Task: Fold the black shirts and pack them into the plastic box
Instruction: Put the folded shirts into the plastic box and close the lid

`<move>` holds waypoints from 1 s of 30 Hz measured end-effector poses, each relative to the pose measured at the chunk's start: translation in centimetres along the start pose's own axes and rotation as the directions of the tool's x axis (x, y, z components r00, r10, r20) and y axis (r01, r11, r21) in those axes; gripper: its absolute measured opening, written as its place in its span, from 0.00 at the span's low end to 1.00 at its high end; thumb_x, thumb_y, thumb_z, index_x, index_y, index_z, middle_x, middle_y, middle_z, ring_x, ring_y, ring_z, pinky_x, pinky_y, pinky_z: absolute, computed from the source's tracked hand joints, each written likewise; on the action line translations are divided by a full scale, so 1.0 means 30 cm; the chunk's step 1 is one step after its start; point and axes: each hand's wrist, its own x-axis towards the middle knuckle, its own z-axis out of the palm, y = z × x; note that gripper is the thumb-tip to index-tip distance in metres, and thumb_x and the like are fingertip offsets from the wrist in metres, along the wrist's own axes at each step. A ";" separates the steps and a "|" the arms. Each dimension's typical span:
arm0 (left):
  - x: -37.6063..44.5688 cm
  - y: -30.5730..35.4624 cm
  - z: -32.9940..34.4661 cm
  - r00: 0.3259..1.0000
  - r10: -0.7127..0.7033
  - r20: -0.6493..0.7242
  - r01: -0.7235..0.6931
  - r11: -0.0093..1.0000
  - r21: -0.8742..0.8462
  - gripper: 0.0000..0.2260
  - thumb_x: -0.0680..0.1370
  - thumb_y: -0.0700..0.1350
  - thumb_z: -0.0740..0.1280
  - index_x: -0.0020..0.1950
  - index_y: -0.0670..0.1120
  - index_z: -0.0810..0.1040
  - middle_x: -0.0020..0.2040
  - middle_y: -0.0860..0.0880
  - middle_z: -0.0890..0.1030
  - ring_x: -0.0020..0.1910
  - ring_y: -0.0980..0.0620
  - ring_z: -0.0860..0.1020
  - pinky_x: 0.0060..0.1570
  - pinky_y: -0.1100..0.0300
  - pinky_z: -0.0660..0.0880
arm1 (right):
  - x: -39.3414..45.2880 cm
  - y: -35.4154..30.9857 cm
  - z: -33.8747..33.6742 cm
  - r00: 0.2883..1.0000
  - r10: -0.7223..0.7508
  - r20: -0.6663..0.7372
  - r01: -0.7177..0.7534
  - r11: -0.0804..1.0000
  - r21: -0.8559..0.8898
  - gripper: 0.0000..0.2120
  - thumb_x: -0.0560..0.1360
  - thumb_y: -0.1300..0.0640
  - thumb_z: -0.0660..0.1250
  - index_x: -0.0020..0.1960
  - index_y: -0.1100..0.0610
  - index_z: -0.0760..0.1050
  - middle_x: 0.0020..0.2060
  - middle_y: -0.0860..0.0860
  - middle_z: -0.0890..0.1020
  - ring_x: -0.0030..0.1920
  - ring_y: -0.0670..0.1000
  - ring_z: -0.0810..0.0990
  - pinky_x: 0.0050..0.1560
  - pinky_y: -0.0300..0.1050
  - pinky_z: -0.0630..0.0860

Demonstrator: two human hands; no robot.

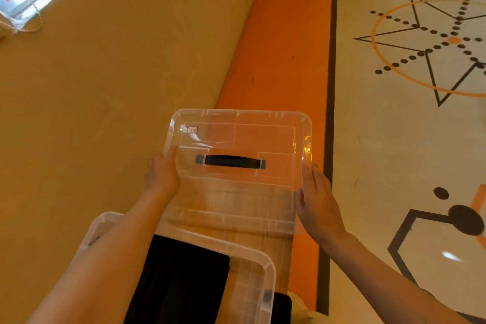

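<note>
A clear plastic lid (263, 137) with a black handle (231, 161) is held in the air over the bed's edge. My left hand (161, 173) grips its left rim, thumb on top. My right hand (317, 200) holds the right rim with fingers fairly straight along the side. Below the lid, at the bottom of the view, sits the clear plastic box (265, 265). Folded black shirts (181, 281) lie inside it, partly covered by my left forearm.
A tan mattress (105, 81) fills the left side, with an orange side band (278, 55). To the right lies a cream floor mat (399, 139) with black and orange patterns. A clear object with a bead chain (18, 8) sits at the top left.
</note>
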 end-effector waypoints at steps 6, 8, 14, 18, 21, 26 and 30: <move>-0.042 -0.028 -0.176 0.984 0.006 -0.179 -0.008 1.000 -0.007 0.31 0.77 0.30 0.56 0.77 0.52 0.58 0.61 0.40 0.70 0.59 0.40 0.69 0.54 0.46 0.72 | 0.020 -0.112 -0.103 0.995 -0.064 -0.076 0.065 0.998 0.007 0.29 0.78 0.57 0.63 0.76 0.60 0.57 0.72 0.59 0.65 0.72 0.57 0.64 0.67 0.44 0.61; -0.078 -0.062 -0.224 0.977 0.006 -0.214 -0.010 1.000 -0.018 0.32 0.76 0.30 0.56 0.77 0.52 0.58 0.61 0.40 0.70 0.60 0.40 0.68 0.54 0.46 0.71 | 0.002 -0.160 -0.135 0.991 -0.091 -0.100 0.092 0.996 0.008 0.29 0.78 0.57 0.63 0.76 0.60 0.58 0.72 0.59 0.66 0.72 0.57 0.64 0.66 0.44 0.62; -0.206 -0.148 -0.338 0.936 0.062 -0.347 -0.085 0.995 -0.052 0.31 0.75 0.27 0.55 0.74 0.51 0.66 0.64 0.40 0.70 0.61 0.38 0.69 0.59 0.42 0.71 | -0.082 -0.265 -0.219 0.983 -0.113 -0.146 0.116 0.993 0.008 0.27 0.78 0.58 0.64 0.74 0.62 0.62 0.69 0.61 0.69 0.70 0.59 0.67 0.63 0.42 0.61; -0.304 -0.208 -0.373 0.937 0.026 -0.347 -0.037 0.999 -0.026 0.30 0.76 0.28 0.55 0.74 0.51 0.66 0.68 0.40 0.68 0.63 0.39 0.68 0.62 0.44 0.68 | -0.156 -0.326 -0.267 0.976 -0.168 -0.138 0.172 0.985 0.018 0.26 0.78 0.58 0.64 0.74 0.61 0.62 0.68 0.59 0.70 0.68 0.57 0.68 0.61 0.39 0.60; -0.395 -0.288 -0.333 0.954 0.019 -0.301 -0.014 1.000 0.018 0.31 0.75 0.28 0.55 0.74 0.51 0.64 0.69 0.41 0.67 0.64 0.39 0.67 0.61 0.47 0.68 | -0.258 -0.351 -0.267 0.978 -0.182 -0.105 0.185 0.983 0.015 0.26 0.77 0.59 0.65 0.73 0.62 0.63 0.67 0.60 0.71 0.68 0.58 0.69 0.61 0.40 0.61; -0.521 -0.418 -0.253 0.980 -0.026 -0.198 0.030 0.999 0.015 0.32 0.74 0.37 0.69 0.75 0.53 0.63 0.70 0.44 0.67 0.65 0.42 0.67 0.61 0.49 0.70 | -0.433 -0.371 -0.218 0.984 -0.172 -0.042 0.174 0.984 0.033 0.26 0.76 0.59 0.67 0.71 0.62 0.66 0.66 0.60 0.73 0.68 0.59 0.70 0.64 0.44 0.64; -0.596 -0.497 -0.195 0.979 -0.017 -0.203 0.006 0.999 -0.053 0.22 0.80 0.43 0.62 0.74 0.54 0.65 0.68 0.43 0.69 0.63 0.42 0.69 0.59 0.49 0.70 | -0.564 -0.378 -0.186 0.984 -0.179 -0.013 0.179 0.981 0.079 0.24 0.77 0.56 0.64 0.72 0.58 0.64 0.65 0.55 0.73 0.65 0.54 0.72 0.64 0.46 0.73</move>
